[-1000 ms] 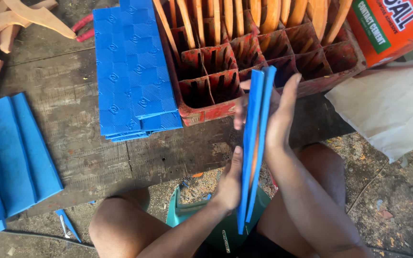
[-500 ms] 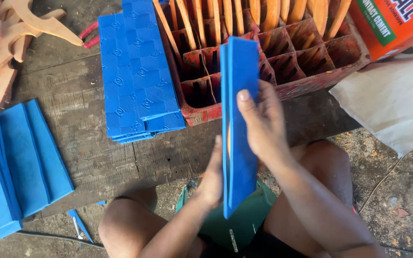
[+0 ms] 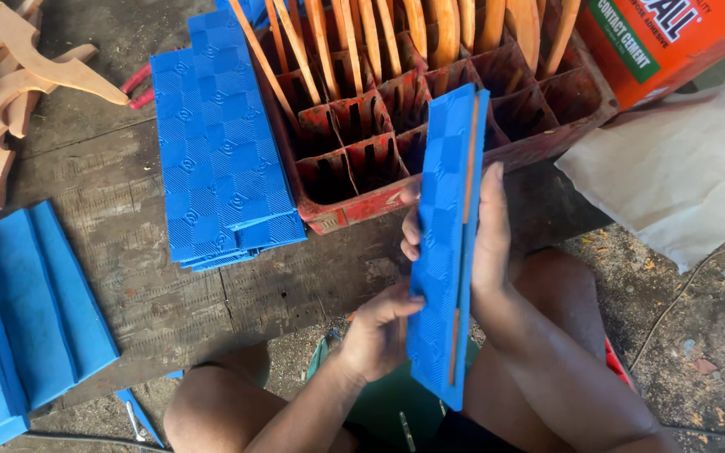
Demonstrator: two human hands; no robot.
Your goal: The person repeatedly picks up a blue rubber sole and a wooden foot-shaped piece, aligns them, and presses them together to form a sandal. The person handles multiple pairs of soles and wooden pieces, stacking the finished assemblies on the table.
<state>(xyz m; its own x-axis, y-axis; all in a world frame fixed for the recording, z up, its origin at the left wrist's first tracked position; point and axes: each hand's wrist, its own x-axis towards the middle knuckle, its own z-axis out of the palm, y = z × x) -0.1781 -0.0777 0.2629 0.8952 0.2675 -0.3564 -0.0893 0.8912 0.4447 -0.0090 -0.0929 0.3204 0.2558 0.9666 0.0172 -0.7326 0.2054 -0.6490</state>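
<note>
Blue foam, two patterned strips (image 3: 445,252) pressed face to face with a thin wooden slat sandwiched between them, is held upright over the lap. The right hand (image 3: 484,260) is clamped along the long edge, fingers wrapped behind and thumb side in front; the left hand (image 3: 379,331) is closed on the lower end, steadying it. Compared with a second ago, the piece has been turned: an edge-on view of two separated strips was seen then, the flat face half a second ago, and now a three-quarter view with the strips closed up and the tan slat edge showing. The layers are judged to be pressed together and checked for alignment.

Just beyond the hands, a red plastic crate (image 3: 354,180) with compartments is seen on the table (image 3: 127,277), with wooden slats (image 3: 354,42) standing in it. A stack of patterned blue foam sheets (image 3: 220,143) lies left of the crate, smooth blue foam pieces (image 3: 18,319) at far left, carved wooden shapes (image 3: 10,84) at top left. An orange adhesive can (image 3: 665,42) and white paper (image 3: 681,168) sit at right.
</note>
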